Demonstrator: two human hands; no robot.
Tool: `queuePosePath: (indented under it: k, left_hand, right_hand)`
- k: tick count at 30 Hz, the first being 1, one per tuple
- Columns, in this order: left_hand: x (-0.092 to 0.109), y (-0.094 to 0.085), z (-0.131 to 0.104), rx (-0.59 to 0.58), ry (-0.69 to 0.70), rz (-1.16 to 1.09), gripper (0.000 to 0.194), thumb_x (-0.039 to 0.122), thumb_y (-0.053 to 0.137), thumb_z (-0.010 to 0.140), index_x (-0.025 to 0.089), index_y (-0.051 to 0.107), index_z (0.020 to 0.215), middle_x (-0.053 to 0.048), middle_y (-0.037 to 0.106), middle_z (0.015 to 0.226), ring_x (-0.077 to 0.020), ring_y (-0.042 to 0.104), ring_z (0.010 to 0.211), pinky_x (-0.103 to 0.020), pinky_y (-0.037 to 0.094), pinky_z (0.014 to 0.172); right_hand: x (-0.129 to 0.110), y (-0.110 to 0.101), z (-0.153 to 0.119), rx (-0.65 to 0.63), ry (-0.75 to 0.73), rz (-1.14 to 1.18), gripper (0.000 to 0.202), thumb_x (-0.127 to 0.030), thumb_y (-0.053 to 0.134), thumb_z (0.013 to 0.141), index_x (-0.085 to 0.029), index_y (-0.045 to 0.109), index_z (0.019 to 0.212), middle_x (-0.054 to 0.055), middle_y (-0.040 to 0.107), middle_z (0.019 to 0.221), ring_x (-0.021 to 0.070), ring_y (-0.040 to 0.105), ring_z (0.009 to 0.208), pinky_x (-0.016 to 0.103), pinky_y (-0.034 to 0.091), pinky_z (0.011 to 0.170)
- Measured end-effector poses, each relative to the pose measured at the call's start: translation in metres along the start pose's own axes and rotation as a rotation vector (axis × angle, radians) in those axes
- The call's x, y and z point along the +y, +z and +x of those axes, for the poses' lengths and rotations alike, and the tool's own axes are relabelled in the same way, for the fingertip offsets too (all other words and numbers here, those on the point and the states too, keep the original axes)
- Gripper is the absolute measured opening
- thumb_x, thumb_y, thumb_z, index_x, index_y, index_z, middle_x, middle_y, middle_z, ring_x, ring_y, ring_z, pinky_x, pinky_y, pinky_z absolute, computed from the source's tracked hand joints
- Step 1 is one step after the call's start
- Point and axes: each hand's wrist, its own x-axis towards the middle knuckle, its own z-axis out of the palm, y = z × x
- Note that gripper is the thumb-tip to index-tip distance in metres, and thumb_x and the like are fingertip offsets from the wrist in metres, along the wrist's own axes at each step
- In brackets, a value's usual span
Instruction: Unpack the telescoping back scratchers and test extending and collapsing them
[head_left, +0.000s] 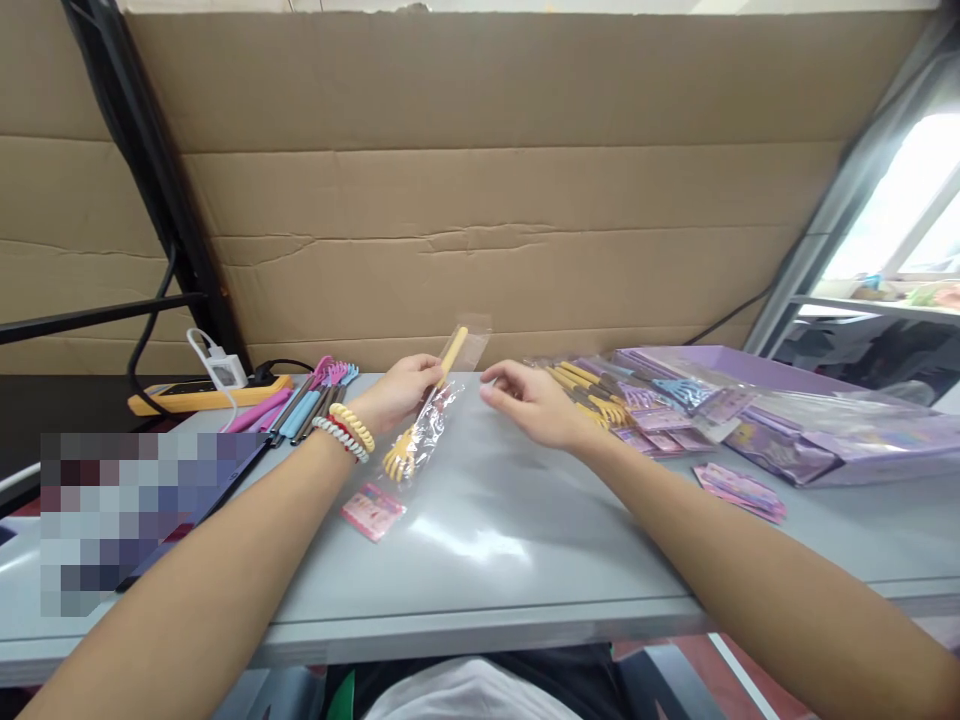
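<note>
My left hand (409, 388), with beaded bracelets at the wrist, grips a yellow back scratcher (400, 455) inside a clear plastic sleeve. Its hand-shaped end points down toward me, and the handle end slants up to the right, past my fingers. A pink printed card (373, 511) lies on the table just below the scratcher. To the right, my right hand (525, 400) hovers with curved fingers apart and nothing between them. Beyond it, several bagged scratchers (592, 390) with yellow, purple and blue hand ends lie in a pile.
A purple box (847, 440) with plastic sleeves stands at the right, pink cards (741, 492) before it. Loose pink, blue and dark scratchers (300, 408) lie at the left, near a yellow power strip (180, 397) with a white charger. Cardboard (510, 200) walls the back.
</note>
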Motion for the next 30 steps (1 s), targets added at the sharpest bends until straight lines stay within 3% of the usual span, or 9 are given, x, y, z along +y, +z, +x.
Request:
queuePosePath:
  k: [3, 6, 9, 12, 16, 20, 25, 30]
  left_hand:
    - [0.003, -0.001, -0.006, -0.021, 0.119, 0.446, 0.013, 0.027, 0.044, 0.085, 0.018, 0.053, 0.087, 0.000, 0.056, 0.067, -0.0117, 0.049, 0.051, -0.024, 0.038, 0.050]
    - [0.000, 0.004, -0.009, -0.069, 0.302, 0.878, 0.020, 0.024, 0.039, 0.086, 0.020, 0.056, 0.096, -0.003, 0.062, 0.077, -0.0166, 0.056, 0.067, -0.027, 0.041, 0.062]
    - [-0.003, 0.012, -0.011, -0.123, 0.373, 1.125, 0.030, 0.022, 0.035, 0.087, 0.021, 0.055, 0.109, -0.005, 0.065, 0.081, -0.0205, 0.058, 0.070, -0.029, 0.040, 0.064]
    - [0.000, 0.018, -0.015, -0.123, 0.372, 1.203, 0.033, 0.032, 0.032, 0.090, 0.021, 0.054, 0.112, -0.007, 0.065, 0.079, -0.0233, 0.059, 0.068, -0.031, 0.041, 0.063]
    - [0.007, 0.020, -0.019, -0.105, 0.354, 1.228, 0.036, 0.051, 0.041, 0.086, 0.022, 0.057, 0.103, -0.007, 0.064, 0.076, -0.0253, 0.060, 0.070, -0.032, 0.041, 0.065]
    - [0.005, 0.018, -0.017, -0.095, 0.362, 1.271, 0.023, 0.042, 0.046, 0.086, 0.024, 0.060, 0.090, -0.007, 0.064, 0.081, -0.0255, 0.061, 0.077, -0.033, 0.040, 0.071]
    - [-0.005, 0.018, -0.011, -0.140, 0.413, 1.374, 0.026, 0.040, 0.042, 0.089, 0.023, 0.062, 0.091, -0.008, 0.065, 0.087, -0.0240, 0.060, 0.078, -0.033, 0.038, 0.071]
    - [-0.013, 0.014, -0.004, -0.128, 0.600, 1.399, 0.026, 0.032, 0.042, 0.089, 0.021, 0.066, 0.084, -0.009, 0.066, 0.082, -0.0232, 0.058, 0.084, -0.041, 0.030, 0.090]
  right_hand:
    - [0.016, -0.013, 0.009, 0.302, -0.094, -0.128, 0.025, -0.035, 0.055, 0.079, -0.016, 0.058, 0.095, 0.003, 0.058, 0.076, 0.0134, 0.051, 0.066, 0.027, 0.041, 0.062]
    - [0.028, -0.024, 0.014, 0.406, -0.218, -0.281, 0.015, -0.027, 0.055, 0.076, -0.016, 0.061, 0.085, 0.006, 0.058, 0.081, 0.0145, 0.052, 0.071, 0.028, 0.041, 0.065]
    - [0.037, -0.034, 0.015, 0.250, -0.206, -0.301, 0.012, -0.023, 0.052, 0.074, -0.017, 0.063, 0.074, 0.005, 0.059, 0.075, 0.0139, 0.052, 0.067, 0.027, 0.041, 0.064]
    - [0.043, -0.042, 0.014, 0.048, -0.113, -0.207, 0.014, -0.023, 0.054, 0.071, -0.016, 0.064, 0.078, 0.003, 0.061, 0.071, 0.0129, 0.052, 0.063, 0.026, 0.040, 0.061]
    - [0.047, -0.047, 0.012, 0.017, -0.062, -0.111, 0.012, -0.023, 0.055, 0.068, -0.015, 0.059, 0.076, 0.003, 0.061, 0.074, 0.0122, 0.051, 0.065, 0.024, 0.039, 0.059]
    - [0.041, -0.045, 0.011, -0.089, -0.121, -0.190, 0.009, -0.020, 0.057, 0.064, -0.016, 0.060, 0.072, 0.004, 0.062, 0.081, 0.0133, 0.052, 0.071, 0.024, 0.038, 0.062]
    - [0.030, -0.042, 0.009, -0.242, -0.095, -0.388, 0.015, -0.029, 0.062, 0.067, -0.018, 0.065, 0.076, 0.003, 0.063, 0.080, 0.0153, 0.054, 0.075, 0.026, 0.039, 0.066]
    - [0.029, -0.036, 0.010, -0.356, -0.077, -0.439, 0.020, -0.038, 0.064, 0.070, -0.018, 0.068, 0.073, 0.004, 0.065, 0.084, 0.0166, 0.055, 0.079, 0.026, 0.039, 0.068]
